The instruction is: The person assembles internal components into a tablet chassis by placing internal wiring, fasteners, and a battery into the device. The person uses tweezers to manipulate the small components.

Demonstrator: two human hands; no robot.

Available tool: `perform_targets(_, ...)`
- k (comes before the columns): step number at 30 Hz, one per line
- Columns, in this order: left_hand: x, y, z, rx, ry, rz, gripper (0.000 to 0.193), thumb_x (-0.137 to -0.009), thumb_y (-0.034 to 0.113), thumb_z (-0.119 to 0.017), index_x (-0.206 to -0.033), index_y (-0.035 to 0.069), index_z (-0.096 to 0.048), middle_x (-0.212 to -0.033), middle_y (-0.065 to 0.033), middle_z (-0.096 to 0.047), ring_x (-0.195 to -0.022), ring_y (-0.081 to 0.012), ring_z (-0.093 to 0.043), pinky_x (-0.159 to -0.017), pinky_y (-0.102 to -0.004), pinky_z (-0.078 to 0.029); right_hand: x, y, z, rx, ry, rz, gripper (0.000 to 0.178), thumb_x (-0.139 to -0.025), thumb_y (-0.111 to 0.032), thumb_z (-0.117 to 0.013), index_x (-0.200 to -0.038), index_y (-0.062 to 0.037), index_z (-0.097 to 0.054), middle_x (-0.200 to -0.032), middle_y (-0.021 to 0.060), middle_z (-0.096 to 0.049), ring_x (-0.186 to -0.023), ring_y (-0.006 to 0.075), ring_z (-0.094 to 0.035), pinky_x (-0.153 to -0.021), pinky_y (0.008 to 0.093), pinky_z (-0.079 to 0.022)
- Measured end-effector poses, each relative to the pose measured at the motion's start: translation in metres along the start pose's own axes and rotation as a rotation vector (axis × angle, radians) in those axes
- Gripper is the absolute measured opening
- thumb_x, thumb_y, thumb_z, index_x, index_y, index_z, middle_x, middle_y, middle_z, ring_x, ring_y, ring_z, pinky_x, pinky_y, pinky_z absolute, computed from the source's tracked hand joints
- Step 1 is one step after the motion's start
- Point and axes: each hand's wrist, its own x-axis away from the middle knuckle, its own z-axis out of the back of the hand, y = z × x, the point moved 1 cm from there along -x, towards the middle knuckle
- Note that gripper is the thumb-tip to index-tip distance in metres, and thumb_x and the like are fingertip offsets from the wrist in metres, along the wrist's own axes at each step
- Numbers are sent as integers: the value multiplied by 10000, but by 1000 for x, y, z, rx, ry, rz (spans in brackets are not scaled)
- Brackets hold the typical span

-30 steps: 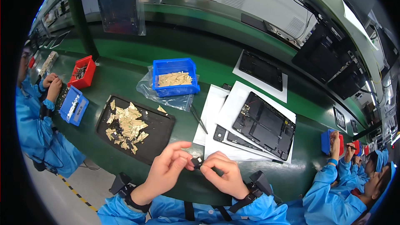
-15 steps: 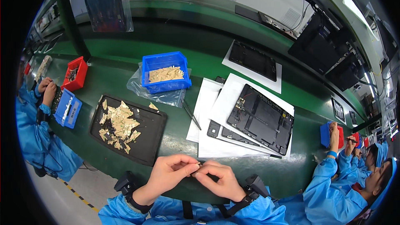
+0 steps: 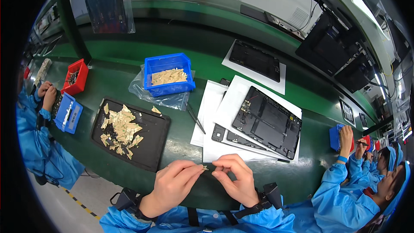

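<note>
Blue bin (image 3: pixel 169 74), upper centre-left, holds tan flat pieces and sits on a clear plastic bag (image 3: pixel 148 97). Red bin (image 3: pixel 76 76) at far left has small dark parts. Black tray (image 3: pixel 148 140), left of centre, carries a scatter of the same tan pieces (image 3: pixel 120 130).

Green bench (image 3: pixel 129 56) curves across the frame. White sheets (image 3: pixel 213 116) at centre-right lie under an open black device shell (image 3: pixel 267 123); a second shell (image 3: pixel 254 60) sits higher up. Co-workers in blue at both sides.

Left hand (image 3: pixel 172 185) and right hand (image 3: pixel 237 179) meet at bottom centre just past the near bench edge. Both are pinched narrow on one small tan piece (image 3: pixel 205 168) between the fingertips. Bare green strip just above the hands.
</note>
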Motion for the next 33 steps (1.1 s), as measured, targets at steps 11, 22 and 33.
perform_targets(11, 7, -6, -6, -201, 24, -234, 257, -698, 7, -688, -955, 1, -692, -872, -77, -610, -692, -196, -631, -549, -272, -508, 4, 7, -4, -35, -81, -50, 133, -809, -2, -694, -938, 8, -664, -915, 86, -650, -763, 141, -640, -624, 236, -519)
perform_targets(22, -12, 2, -1, 151, -47, 114, 165, -755, 32, -735, -913, 16, -688, -793, -80, -630, -600, -155, -576, -513, -249, -458, -8, 7, -3, -26, -71, -73, 116, -783, 3, -696, -888, 18, -649, -874, 86, -639, -746, 134, -634, -646, 241, -517)
perform_targets(33, -92, -30, 27, -7, 142, 69, 59, -886, 51, -571, -850, 24, -533, -818, -135, -606, -707, -330, -617, -611, -385, -485, -73, -3, 3, -16, 64, 104, 57, -766, 27, -657, -816, 8, -640, -808, 53, -622, -647, 88, -554, -591, 209, -447)
